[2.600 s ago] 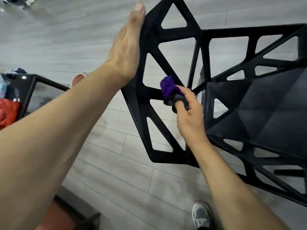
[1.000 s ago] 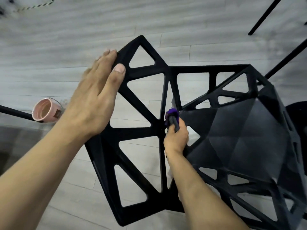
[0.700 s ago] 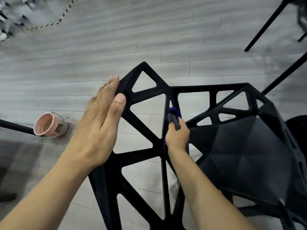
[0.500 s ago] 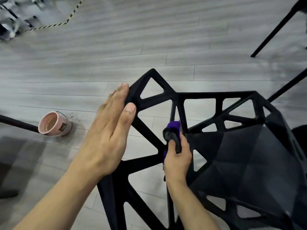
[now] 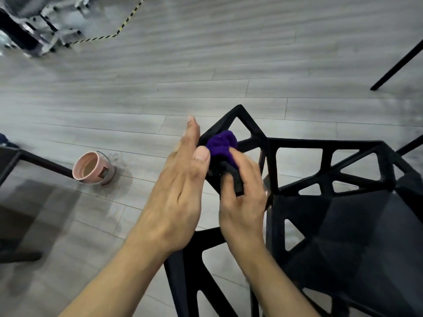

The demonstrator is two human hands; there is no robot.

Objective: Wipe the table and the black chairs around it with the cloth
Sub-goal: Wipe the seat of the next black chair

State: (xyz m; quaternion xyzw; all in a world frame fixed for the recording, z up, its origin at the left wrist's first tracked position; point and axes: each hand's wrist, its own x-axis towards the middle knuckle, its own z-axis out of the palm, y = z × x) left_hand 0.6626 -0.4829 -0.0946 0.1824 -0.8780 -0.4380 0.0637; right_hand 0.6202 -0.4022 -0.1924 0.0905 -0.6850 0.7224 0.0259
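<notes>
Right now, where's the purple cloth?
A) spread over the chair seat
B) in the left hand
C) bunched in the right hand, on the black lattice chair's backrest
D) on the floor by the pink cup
C: the right hand holds the purple cloth against an upper strut of the black plastic lattice chair, while the left hand lies flat beside it, holding nothing.

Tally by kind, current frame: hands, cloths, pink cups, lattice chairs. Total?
Hands: 2, left hand and right hand
Cloths: 1, purple cloth
Cups: 1, pink cup
Chairs: 1, black lattice chair
Total: 5
</notes>
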